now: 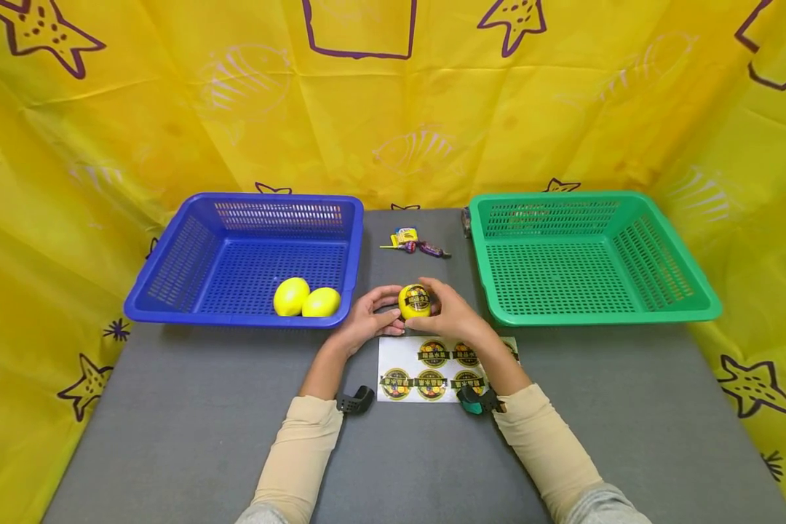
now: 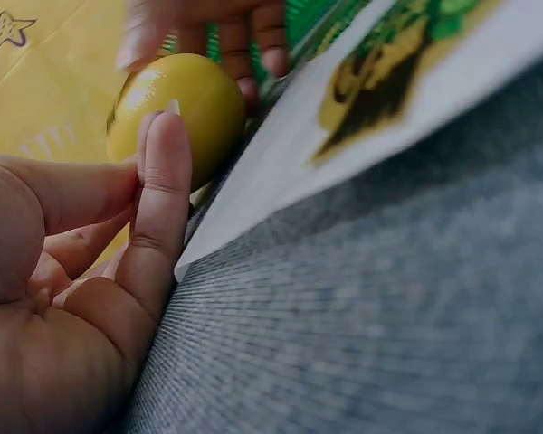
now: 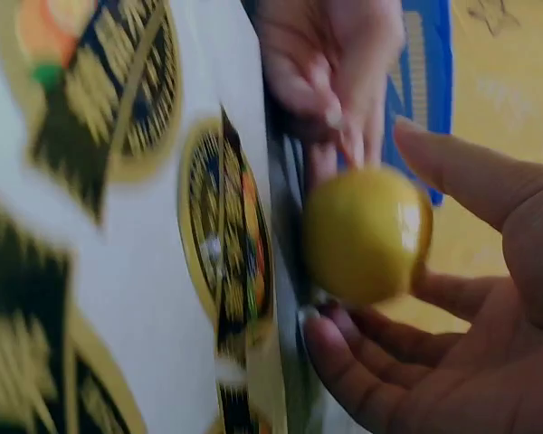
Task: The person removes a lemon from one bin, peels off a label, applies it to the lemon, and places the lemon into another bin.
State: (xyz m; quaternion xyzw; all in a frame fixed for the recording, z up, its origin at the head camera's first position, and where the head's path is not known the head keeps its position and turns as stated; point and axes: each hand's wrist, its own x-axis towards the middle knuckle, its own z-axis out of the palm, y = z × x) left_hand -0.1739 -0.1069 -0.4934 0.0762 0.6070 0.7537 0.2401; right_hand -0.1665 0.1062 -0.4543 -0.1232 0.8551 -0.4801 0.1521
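Observation:
A yellow lemon (image 1: pixel 414 309) bearing a round black-and-gold fruit sticker (image 1: pixel 417 298) is between both hands, above the table near its middle. From the left, my left hand (image 1: pixel 369 318) holds it with thumb and fingers at its side; in the left wrist view a fingertip overlaps the lemon (image 2: pixel 208 117). My right hand (image 1: pixel 455 313) grips the other side, fingers behind and thumb in front. Just below the hands lies a white sticker sheet (image 1: pixel 393 353) with several round stickers, partly covered by the right forearm. The lemon's underside is hidden in the head view.
A blue basket (image 1: pixel 170 316) on the left holds two lemons (image 1: pixel 306 298). On the right stands a green basket (image 1: pixel 602 319). Small wrapped candies (image 1: pixel 419 244) lie between the baskets on the grey table (image 1: pixel 203 437). A yellow patterned cloth (image 1: pixel 393 109) surrounds the back and sides.

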